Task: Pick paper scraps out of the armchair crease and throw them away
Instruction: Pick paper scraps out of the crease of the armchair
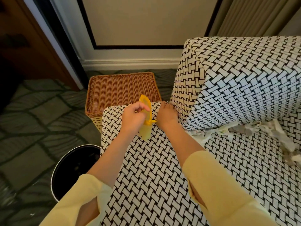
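Now, two hands over the black-and-white woven armchair (146,176); left hand (135,117) fingers curl round one yellow mesh zip pouch (144,134); right hand (167,117) fingers reach into the crease, grip impossible to tell; torn white paper scraps (211,132), uncountable, line the seat crease; one round black bin (54,173), one brown wicker basket (120,90) on the floor.

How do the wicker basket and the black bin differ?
The wicker basket is square, tan and closed on top; the black bin is round, dark and open. The basket stands nearer the wall; the bin sits nearer the camera. Both are on the carpet beside the armchair.
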The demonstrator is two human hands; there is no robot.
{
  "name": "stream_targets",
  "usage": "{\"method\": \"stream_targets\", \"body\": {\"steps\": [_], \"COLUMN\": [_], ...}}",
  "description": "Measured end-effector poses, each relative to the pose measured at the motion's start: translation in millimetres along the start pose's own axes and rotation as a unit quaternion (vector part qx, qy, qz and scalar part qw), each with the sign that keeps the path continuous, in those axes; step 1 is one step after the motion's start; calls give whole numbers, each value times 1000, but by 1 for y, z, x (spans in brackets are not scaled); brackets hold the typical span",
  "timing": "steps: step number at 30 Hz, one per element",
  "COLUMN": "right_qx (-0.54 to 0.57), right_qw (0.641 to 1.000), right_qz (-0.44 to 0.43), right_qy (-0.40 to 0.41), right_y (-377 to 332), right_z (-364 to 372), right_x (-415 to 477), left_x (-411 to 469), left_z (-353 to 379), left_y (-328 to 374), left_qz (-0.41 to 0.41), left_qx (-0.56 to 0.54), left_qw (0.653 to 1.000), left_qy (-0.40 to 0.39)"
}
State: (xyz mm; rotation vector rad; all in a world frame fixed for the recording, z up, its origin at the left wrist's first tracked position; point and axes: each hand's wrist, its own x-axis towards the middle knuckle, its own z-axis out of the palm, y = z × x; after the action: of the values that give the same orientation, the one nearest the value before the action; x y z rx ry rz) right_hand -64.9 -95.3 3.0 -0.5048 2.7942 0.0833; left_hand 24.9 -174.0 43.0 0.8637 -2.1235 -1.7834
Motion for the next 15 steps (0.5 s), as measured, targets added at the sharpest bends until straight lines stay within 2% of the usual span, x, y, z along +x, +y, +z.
{"method": "stream_targets", "body": {"steps": [6,15], "right_qx": [-21,-98], "right_qw": [1000,994], "right_qz": [17,-54], "right_qy": [8,-17], "right_y": [7,19], "right_z": [2,6], "right_x": [-22,-60], "left_x": [-5,-11], "left_z": [1,14], "left_y": [1,8], "left_qz": [-23,10], "left_qx": [-3,51], "left_qw": [1000,999], "left_qy": [5,-11]}}
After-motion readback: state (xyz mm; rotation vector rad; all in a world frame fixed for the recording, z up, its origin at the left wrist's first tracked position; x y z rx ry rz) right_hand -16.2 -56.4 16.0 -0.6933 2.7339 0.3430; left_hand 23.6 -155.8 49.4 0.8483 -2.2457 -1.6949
